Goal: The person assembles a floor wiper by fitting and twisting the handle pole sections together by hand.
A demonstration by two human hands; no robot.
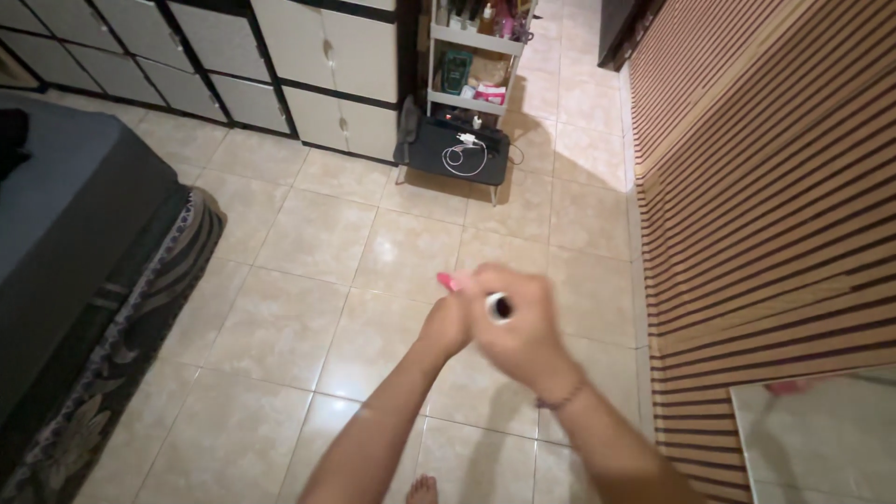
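A small white cylindrical object [499,307] with a dark round end is seen gripped in the right hand, its dark end turned toward the camera. A pink-red piece [454,281] is held just beside it at the left hand; both are blurred.

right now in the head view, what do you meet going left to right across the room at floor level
grey bed → patterned rug → beige tiled floor → left hand → right hand holding a small white tube → wooden slatted wall
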